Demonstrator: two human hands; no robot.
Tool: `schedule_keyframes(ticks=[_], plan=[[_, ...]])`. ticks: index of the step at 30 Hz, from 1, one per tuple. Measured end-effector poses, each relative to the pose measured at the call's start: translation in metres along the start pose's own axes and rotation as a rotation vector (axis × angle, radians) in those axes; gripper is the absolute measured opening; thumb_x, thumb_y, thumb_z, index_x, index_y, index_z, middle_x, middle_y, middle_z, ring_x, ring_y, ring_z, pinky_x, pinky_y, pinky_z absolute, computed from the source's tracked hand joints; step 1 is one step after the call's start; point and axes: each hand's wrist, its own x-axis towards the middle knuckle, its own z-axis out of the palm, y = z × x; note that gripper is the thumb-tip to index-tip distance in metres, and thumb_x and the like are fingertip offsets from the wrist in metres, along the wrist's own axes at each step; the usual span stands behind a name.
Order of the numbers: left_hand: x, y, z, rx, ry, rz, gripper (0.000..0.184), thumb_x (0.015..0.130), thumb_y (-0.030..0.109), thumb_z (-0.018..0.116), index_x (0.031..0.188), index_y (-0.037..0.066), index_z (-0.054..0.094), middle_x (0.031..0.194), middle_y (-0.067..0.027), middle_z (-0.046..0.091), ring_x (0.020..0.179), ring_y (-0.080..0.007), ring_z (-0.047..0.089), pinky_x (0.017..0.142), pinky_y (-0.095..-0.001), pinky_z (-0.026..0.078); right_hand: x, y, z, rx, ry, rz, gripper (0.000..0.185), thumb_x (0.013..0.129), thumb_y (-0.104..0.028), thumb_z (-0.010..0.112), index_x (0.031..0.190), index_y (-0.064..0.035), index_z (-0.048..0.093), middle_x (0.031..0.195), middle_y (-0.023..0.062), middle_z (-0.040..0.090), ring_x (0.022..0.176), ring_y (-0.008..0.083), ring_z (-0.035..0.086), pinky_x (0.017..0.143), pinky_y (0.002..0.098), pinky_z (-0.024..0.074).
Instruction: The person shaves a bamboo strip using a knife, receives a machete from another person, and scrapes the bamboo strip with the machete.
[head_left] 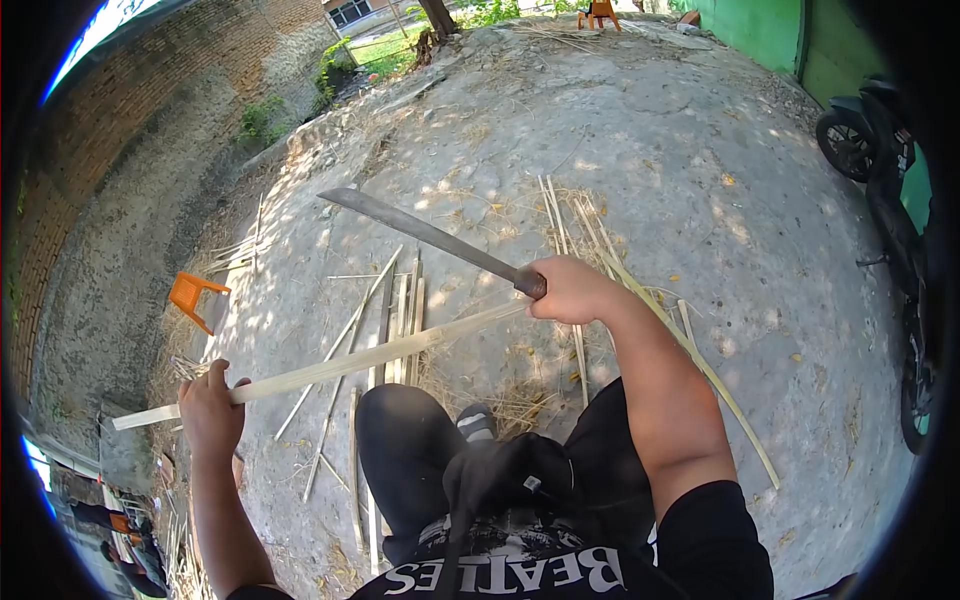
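My right hand (568, 290) is closed around the dark handle of a long machete (425, 232), whose blade points up and to the left. The right end of a pale split bamboo strip (350, 362) meets the same hand, just below the handle. At the strip's other end, my left hand (211, 405) has its fingers wrapped round it, a little in from the tip. The strip slants across the view above my knees, and the blade is over it, apart from it on the left.
Bamboo strips (402, 315) lie on the concrete ground (680, 180) before my knees, with shavings (515, 400) by my foot. An orange stool (196, 297) is at left, another (599, 12) at the far end. A motorbike (890, 190) stands right; people (130, 545) are at lower left.
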Motion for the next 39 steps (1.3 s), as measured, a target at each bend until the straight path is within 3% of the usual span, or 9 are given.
schedule_keyframes(ticks=[1,2,8,12,13,17,20,24,39], plan=[[-0.008,-0.005,0.005,-0.047,-0.186,-0.112,0.038,0.082,0.023,0.083,0.113,0.01,0.064,0.088,-0.0158,0.071,0.087,-0.0385,0.07,0.078,-0.0497,0.056,-0.001,-0.002,0.001,-0.007,0.005,0.026,0.026,0.08,-0.023,0.077,0.095,-0.0043,0.068,0.089,0.015,0.07,0.086,0.0338,0.069,0.077,0.0443,0.0522],[-0.022,-0.023,0.033,-0.104,-0.014,0.102,0.027,0.087,0.02,0.078,0.105,0.009,0.062,0.074,-0.0162,0.068,0.069,-0.0407,0.068,0.063,-0.0509,0.052,-0.002,-0.005,0.001,-0.017,0.01,0.052,0.024,0.079,-0.022,0.075,0.095,-0.0051,0.069,0.095,0.0159,0.071,0.09,0.0347,0.07,0.079,0.0451,0.0531],[-0.101,0.045,0.083,-0.562,-0.436,-0.15,0.033,0.09,0.034,0.077,0.089,0.002,0.07,0.075,-0.0228,0.07,0.073,-0.0437,0.069,0.066,-0.0497,0.052,-0.005,0.009,0.016,-0.262,0.341,-0.078,0.022,0.082,-0.022,0.076,0.1,-0.0094,0.072,0.135,0.0129,0.062,0.105,0.0332,0.071,0.089,0.0475,0.0573],[-0.136,0.1,0.089,-0.817,-0.65,-0.229,0.052,0.097,0.049,0.07,0.086,-0.002,0.067,0.071,-0.0157,0.067,0.068,-0.0265,0.066,0.065,-0.0418,0.051,-0.016,-0.018,0.017,-0.36,0.242,-0.088,0.02,0.082,-0.021,0.076,0.1,-0.0122,0.073,0.142,0.0103,0.058,0.103,0.0321,0.072,0.088,0.0488,0.0582],[-0.145,0.105,0.103,-1.019,-0.696,-0.249,0.057,0.107,0.053,0.055,0.082,0.001,0.061,0.074,-0.0028,0.06,0.071,-0.0142,0.056,0.064,-0.0353,0.045,-0.016,-0.021,0.024,-0.369,0.226,-0.135,0.02,0.082,-0.021,0.076,0.099,-0.0129,0.073,0.137,0.0105,0.061,0.102,0.0323,0.072,0.087,0.049,0.0583],[-0.164,0.116,0.126,-1.232,-0.695,-0.428,0.055,0.112,0.052,0.043,0.084,0.008,0.058,0.073,0.004,0.051,0.068,-0.0069,0.046,0.062,-0.0274,0.039,-0.013,-0.042,0.042,-0.461,-0.028,-0.171,0.019,0.081,-0.022,0.075,0.098,-0.0158,0.074,0.114,0.0106,0.072,0.097,0.0331,0.074,0.083,0.0493,0.0583],[-0.169,0.12,0.123,-1.19,-0.625,-0.399,0.055,0.113,0.051,0.042,0.086,0.006,0.058,0.074,0.002,0.053,0.069,-0.0097,0.049,0.064,-0.0302,0.042,-0.006,-0.044,0.059,-0.478,-0.237,-0.17,0.019,0.08,-0.024,0.075,0.097,-0.0171,0.074,0.098,0.0104,0.075,0.096,0.0329,0.074,0.082,0.0491,0.058],[-0.167,0.127,0.114,-0.847,-0.473,-0.294,0.044,0.112,0.039,0.047,0.098,0.001,0.061,0.076,-0.0235,0.066,0.074,-0.0426,0.068,0.065,-0.0478,0.05,0.006,-0.03,0.076,-0.477,-0.365,-0.139,0.021,0.079,-0.025,0.073,0.098,-0.0157,0.074,0.097,0.011,0.075,0.097,0.0332,0.074,0.082,0.0489,0.0579],[-0.155,0.13,0.125,-1.247,-0.508,-0.165,0.042,0.111,0.037,0.05,0.099,-0.002,0.063,0.067,-0.0154,0.062,0.063,-0.0262,0.064,0.06,-0.0413,0.048,0.019,-0.001,0.086,-0.274,-0.318,-0.154,0.019,0.076,-0.024,0.073,0.089,-0.0107,0.071,0.09,0.0152,0.073,0.091,0.0383,0.071,0.078,0.051,0.0544]])
